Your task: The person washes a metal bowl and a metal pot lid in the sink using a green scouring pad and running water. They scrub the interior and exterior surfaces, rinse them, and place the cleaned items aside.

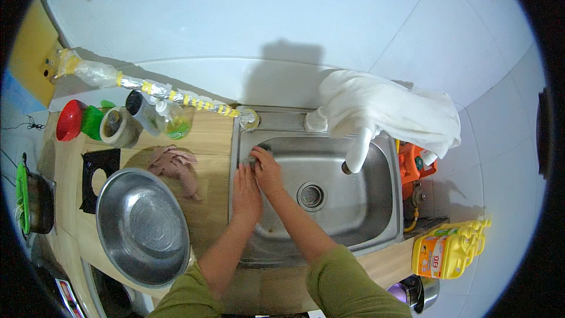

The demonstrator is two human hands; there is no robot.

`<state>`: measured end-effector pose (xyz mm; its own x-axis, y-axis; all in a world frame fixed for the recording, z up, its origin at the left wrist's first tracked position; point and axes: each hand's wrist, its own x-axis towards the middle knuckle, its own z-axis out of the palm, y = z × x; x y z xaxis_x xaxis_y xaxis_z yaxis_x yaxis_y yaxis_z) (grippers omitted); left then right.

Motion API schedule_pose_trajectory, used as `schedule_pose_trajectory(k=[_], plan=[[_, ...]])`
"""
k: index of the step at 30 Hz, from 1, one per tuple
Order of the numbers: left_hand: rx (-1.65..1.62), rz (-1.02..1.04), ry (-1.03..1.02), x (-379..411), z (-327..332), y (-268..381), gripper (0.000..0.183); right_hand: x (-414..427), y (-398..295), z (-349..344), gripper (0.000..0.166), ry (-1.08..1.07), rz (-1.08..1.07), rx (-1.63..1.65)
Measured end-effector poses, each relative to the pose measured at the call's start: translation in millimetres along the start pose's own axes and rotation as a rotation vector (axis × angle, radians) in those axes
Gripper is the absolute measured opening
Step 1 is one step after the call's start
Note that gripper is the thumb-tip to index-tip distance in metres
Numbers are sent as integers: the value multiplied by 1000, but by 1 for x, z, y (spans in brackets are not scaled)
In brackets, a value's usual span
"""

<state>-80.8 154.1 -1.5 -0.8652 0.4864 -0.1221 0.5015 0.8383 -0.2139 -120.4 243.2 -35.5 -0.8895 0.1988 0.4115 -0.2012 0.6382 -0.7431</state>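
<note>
My right hand [268, 172] is at the upper left corner of the stainless steel sink [340, 212], its fingers bent over a small grey-dark scrubber [265, 146], perhaps steel wool. Only bits of the scrubber show past the fingers. Close against it, my left hand [246, 192] lies over the sink's left rim, blurred, with its fingertips near the same scrubber. Whether the left fingers grip anything cannot be told. The drain strainer [312, 196] sits in the basin floor, right of my hands. A white-wrapped faucet spout [359, 150] hangs over the basin.
A metal basin [143, 229] and a pink cloth [174, 163] lie on the wooden counter at left. Behind them stand a soap bottle [174, 121], a stone mortar [121, 128] and a red bowl [70, 119]. Yellow jugs [441, 251] stand at right. White cloth [388, 101] drapes the faucet.
</note>
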Motion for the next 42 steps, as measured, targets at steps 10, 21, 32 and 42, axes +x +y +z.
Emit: schedule_pose_trajectory(k=[10,21,32,42], plan=[[-54,-66,237,70,7,20,49,23,64,-52,22,-118,185,-321],[-118,161,-384,82,55,60,55,-64,173,-5,23,-464,-45,-657],[-554,560,-280,120,66,225,47,-55,243,-230,27,-819,26,-1333],[-457,795,-552,52,7,286,49,-103,169,-280,32,-1069,-259,-1652]])
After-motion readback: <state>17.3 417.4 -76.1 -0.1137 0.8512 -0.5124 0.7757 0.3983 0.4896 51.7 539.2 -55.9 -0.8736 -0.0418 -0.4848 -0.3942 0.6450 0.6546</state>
